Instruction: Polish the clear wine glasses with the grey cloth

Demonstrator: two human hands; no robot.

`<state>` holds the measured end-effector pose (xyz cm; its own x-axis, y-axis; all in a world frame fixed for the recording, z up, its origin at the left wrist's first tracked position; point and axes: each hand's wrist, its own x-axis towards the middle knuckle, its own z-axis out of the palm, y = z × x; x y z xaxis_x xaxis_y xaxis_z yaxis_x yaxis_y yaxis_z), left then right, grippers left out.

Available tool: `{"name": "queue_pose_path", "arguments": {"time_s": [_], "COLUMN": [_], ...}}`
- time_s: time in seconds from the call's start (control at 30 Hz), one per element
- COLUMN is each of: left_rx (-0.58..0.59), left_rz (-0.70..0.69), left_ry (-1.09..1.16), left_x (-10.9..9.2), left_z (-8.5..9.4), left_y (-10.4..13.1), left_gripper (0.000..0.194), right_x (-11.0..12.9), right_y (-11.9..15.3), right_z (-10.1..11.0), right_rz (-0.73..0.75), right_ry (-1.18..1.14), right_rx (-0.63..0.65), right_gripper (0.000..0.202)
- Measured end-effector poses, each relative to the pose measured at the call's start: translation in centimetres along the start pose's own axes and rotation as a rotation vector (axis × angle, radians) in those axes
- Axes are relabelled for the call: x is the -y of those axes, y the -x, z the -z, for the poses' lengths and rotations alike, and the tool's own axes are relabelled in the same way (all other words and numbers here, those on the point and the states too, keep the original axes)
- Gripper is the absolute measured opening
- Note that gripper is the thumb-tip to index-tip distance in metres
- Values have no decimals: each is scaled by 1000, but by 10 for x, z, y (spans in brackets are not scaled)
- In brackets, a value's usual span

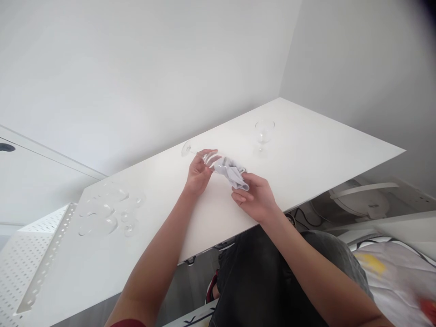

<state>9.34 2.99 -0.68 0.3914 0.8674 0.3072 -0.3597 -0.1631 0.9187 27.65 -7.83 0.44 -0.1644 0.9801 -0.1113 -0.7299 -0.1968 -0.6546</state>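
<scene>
My left hand (200, 171) is closed around the bowl of a clear stemmed glass (208, 157), which is tilted sideways above the table. Its foot points up and to the left, its mouth toward my right hand. A light grey cloth (230, 172) is bunched at the mouth, partly inside the glass as far as I can see. My right hand (254, 195) pinches the cloth's outer end between thumb and fingers. Farther back on the right, another stemmed glass (264, 131) stands upright on the table, apart from both hands.
Several clear glasses (102, 222) are grouped at the left end of the white table (316, 150). A white perforated panel (41, 240) adjoins that end. Walls border the table's back. My legs (265, 272) are below the front edge, with a white round appliance (364, 202) to the right.
</scene>
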Motion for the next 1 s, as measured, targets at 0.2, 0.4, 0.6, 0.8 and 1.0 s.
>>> {"name": "queue_pose_path", "arguments": {"time_s": [0.2,0.4,0.6,0.8,1.0], "left_rx": [-70,-8,126,417,544], "left_rz": [-12,-40,93,628,564], "left_ry": [57,-38,-54,79,24], "left_x": [-1,4,1,1,-1], "left_z": [3,-7,-11,-2,-2], "left_y": [-2,0,2,2,6], "left_gripper": [48,50,64,70,56], "right_x": [9,15,0,28,24], "right_y": [-3,4,0,3,-1], "right_z": [14,5,0,19,16], "right_rz": [323,424,480,538,491], "right_ry": [289,683,584,635,561], "right_rx": [-191,21,-101,-190,-207], "right_gripper": [15,14,14,27,23]}}
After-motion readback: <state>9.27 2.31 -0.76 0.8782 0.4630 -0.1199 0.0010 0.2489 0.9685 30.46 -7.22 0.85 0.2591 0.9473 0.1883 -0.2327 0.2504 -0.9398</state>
